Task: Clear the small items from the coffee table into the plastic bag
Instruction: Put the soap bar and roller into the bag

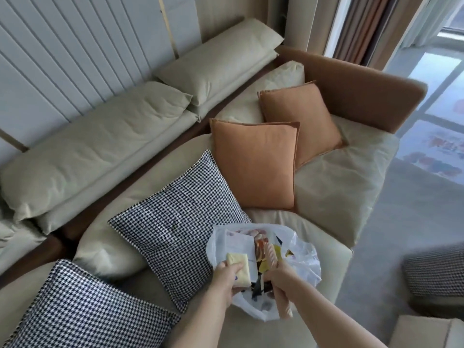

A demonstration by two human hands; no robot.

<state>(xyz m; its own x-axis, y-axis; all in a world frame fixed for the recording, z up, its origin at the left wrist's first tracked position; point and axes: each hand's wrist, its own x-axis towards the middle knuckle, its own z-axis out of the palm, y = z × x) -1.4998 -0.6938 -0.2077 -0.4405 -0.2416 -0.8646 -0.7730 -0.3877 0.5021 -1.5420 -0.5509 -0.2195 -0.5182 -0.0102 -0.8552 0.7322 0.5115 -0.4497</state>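
- The sofa [339, 197] carried everything in view; the coffee table itself was out of sight.
- The plastic bag [301, 257] sat at the front edge of the sofa seat, just beside the houndstooth cushion [175, 222], its mouth open and already stuffed with packets and wrappers.
- My right hand [283, 277] was wrapped round a ribbed pinkish item [272, 252], possibly a rolled mat or a wafer packet; blur kept me from telling which. Its upper end was inside the bag's mouth.
- My left hand [227, 273] gripped a pale yellow packet [239, 263], fingers curled over it at the bag's near rim.
- I judged I was mid-drop: the next move called for pushing both items in, letting go, and keeping the bag from tipping off the front edge.
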